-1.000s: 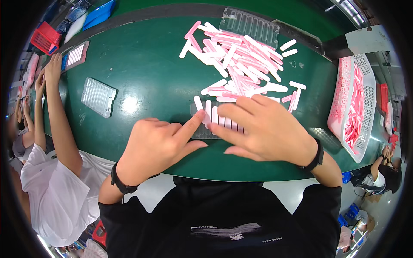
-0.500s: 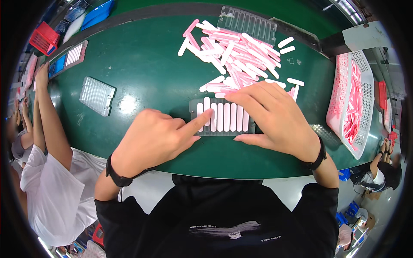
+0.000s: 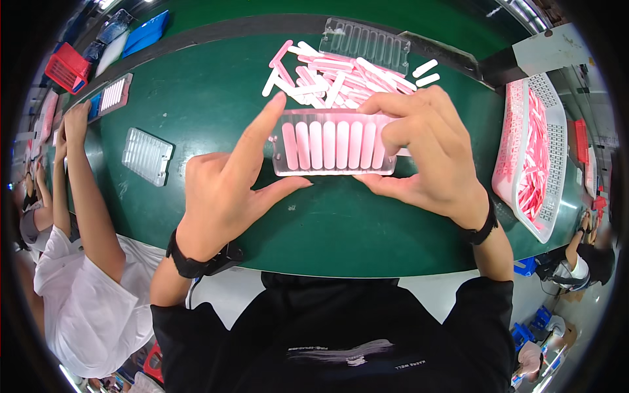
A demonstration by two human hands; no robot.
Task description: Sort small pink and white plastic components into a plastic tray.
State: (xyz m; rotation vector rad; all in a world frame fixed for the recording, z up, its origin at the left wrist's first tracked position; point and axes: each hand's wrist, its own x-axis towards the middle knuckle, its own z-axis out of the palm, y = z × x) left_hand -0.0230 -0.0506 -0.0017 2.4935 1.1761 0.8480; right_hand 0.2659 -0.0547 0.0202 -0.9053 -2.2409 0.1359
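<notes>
A clear plastic tray [image 3: 282,171] is raised off the table between my two hands, tipped so its face shows. Several flat, round-ended sticks [image 3: 329,145], white and pink like small nail files, stand side by side in its slots. My left hand [image 3: 223,183] grips the left end, index finger at the upper corner and thumb along the lower edge. Over the right end, my right hand [image 3: 429,147] has curled fingers on top and its thumb below. That hand hides part of the right side. Beyond the tray lies a loose pile of the same sticks [image 3: 341,72].
Another clear slotted tray [image 3: 363,44] sits behind the pile, and one more [image 3: 148,157] lies to the left. A white basket of pink sticks [image 3: 553,131] stands at right. At left, a co-worker's arm [image 3: 95,190] reaches over the green table [image 3: 216,98].
The tray has come up off the table and tilted. My left hand has gone from pointing at a stick to gripping the tray's left end. The raised stick now sits level with the others.
</notes>
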